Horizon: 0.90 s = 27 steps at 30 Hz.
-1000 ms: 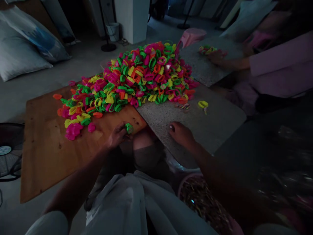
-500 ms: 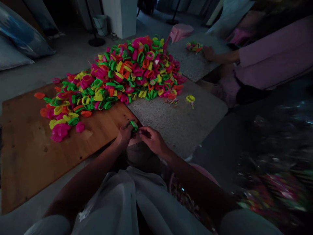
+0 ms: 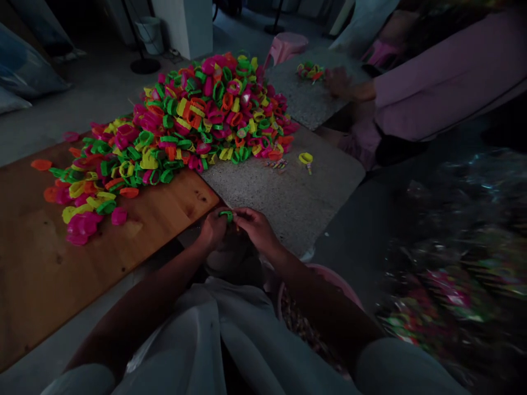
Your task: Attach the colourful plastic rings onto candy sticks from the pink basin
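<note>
My left hand [image 3: 213,229] is closed around a green plastic toy watch [image 3: 226,215], low in front of me by the near corner of the wooden board. My right hand [image 3: 256,227] meets it from the right, thumb and forefinger pinched at the watch's edge. Whatever small thing lies between those fingertips is too dark and small to make out. Beyond both hands rises a big heap of pink, green, yellow and orange toy watches [image 3: 206,118]. A yellow toy watch [image 3: 305,158] with a small striped wrapped piece lies apart on the grey tabletop, near several loose striped pieces [image 3: 276,163].
The wooden board [image 3: 156,219] adjoins the grey speckled table [image 3: 263,192]. Beside my right leg stands a pink basket [image 3: 343,282] of small pieces. Clear plastic bags [image 3: 457,274] fill the right side. A co-worker's hand [image 3: 340,82] moves near a small pile [image 3: 309,72] at back right.
The view has shifted, so the heap and tables sit further left. The green toy watch has turned in my left hand, and my right fingertips have come up against it.
</note>
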Tool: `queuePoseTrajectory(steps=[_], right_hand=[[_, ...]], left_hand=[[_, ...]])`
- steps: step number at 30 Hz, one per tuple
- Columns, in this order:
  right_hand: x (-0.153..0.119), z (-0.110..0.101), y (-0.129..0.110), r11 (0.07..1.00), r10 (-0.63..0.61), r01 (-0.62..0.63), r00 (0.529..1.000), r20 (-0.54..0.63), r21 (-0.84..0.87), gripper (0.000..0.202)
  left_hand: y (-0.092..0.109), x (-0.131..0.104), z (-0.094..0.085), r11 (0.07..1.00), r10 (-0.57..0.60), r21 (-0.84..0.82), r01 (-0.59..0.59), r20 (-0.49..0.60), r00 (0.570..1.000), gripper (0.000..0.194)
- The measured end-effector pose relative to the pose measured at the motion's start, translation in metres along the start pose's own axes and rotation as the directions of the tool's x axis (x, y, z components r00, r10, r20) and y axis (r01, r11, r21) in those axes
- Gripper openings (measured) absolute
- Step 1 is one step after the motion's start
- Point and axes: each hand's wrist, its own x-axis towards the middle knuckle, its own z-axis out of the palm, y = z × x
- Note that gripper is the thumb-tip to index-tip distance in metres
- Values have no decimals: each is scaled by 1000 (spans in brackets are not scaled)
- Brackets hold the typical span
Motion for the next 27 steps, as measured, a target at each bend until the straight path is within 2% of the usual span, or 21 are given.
queuePoseTrajectory(steps=[4,6,10,14,20,23,27], right_hand=[[-3,-1,1,1000,4,-4,1000,14,2,33],[-3,-2,1,999,-9,10,1000,15,-40,32],[3,-11,5,976,-107,108,994,16,-188,28],[17,-32,8,881,-235,227,971,33,-415,23],[41,-55,14,674,-330,407,913,241,-617,25],[52,-58,18,626,-341,464,886,315,-627,26],[64,-59,21,597,-344,511,860,378,-618,25]], left_hand=[[3,-2,3,981,-178,-67,182,64,982,22],[3,-5,4,976,-212,-36,215,72,975,25],[-1,-5,3,970,-188,170,176,57,981,36],[-7,7,-2,938,-204,302,171,84,975,49],[-4,28,-2,830,-207,542,130,82,975,63],[-4,36,0,799,-193,594,98,98,976,59],[-10,45,2,776,-126,631,21,122,985,39]])
